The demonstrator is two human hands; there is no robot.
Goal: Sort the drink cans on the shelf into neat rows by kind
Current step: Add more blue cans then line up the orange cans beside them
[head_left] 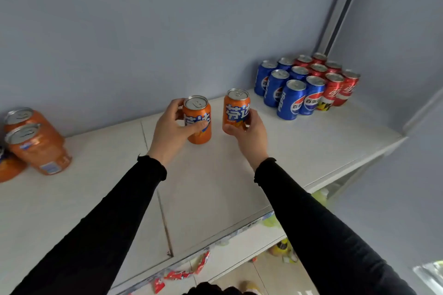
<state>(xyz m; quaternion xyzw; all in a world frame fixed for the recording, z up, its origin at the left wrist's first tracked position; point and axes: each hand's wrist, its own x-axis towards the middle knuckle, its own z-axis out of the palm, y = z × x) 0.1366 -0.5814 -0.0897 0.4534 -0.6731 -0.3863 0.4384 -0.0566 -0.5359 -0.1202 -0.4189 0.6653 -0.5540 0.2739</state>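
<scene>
our left hand (171, 128) wrapped round one orange aluminium soda can (198, 119), right hand (249, 134) gripping another orange soda can (236, 111), both upright over the white shelf board (215, 187)

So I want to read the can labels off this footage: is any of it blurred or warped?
Head view: the two orange cans in the hands are sharp and legible; the orange cans at the left edge are smeared and stretched by wide-angle distortion; the blue cans read fairly well.

Long black sleeves (323, 223), seemingly ribbed cuffs.
</scene>
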